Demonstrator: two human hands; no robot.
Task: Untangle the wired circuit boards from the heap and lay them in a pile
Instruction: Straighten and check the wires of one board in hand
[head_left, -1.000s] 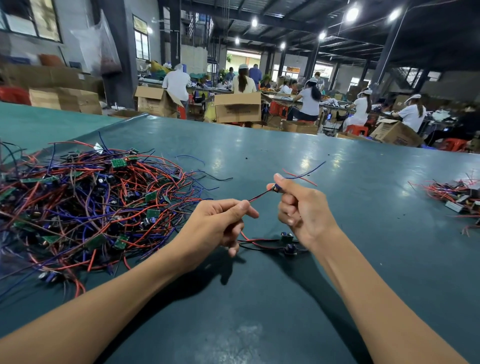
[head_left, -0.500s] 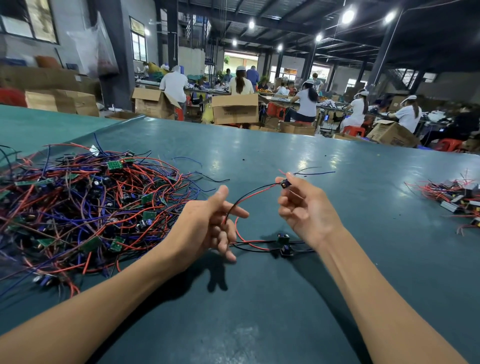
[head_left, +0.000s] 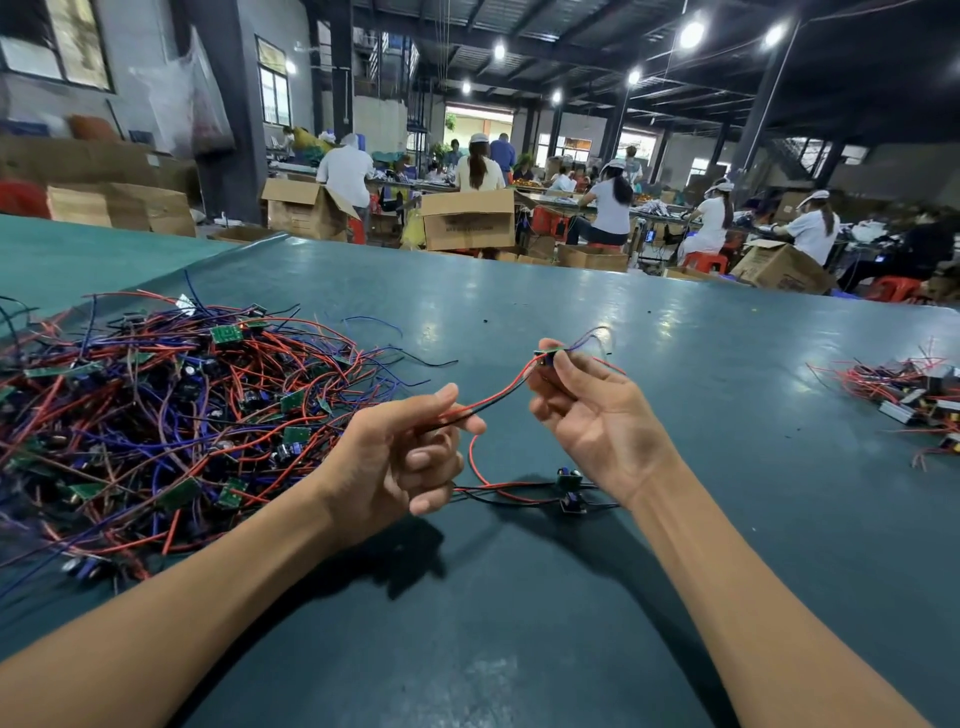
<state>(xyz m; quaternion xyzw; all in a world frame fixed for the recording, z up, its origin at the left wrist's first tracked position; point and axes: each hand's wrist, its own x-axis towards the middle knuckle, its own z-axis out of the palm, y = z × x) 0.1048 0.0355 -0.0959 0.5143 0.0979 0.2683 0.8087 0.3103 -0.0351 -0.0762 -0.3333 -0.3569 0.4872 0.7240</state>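
Circuit boards (head_left: 569, 491): two piled, one held (head_left: 546, 357)

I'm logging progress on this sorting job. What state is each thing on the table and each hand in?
Heap: tangled, on the table's left.
Held board: lifted, pinched by right hand.
Its red and black wires: gripped by left hand.
Sorted boards: lying flat under the hands.
Far pile: lying at the right edge.
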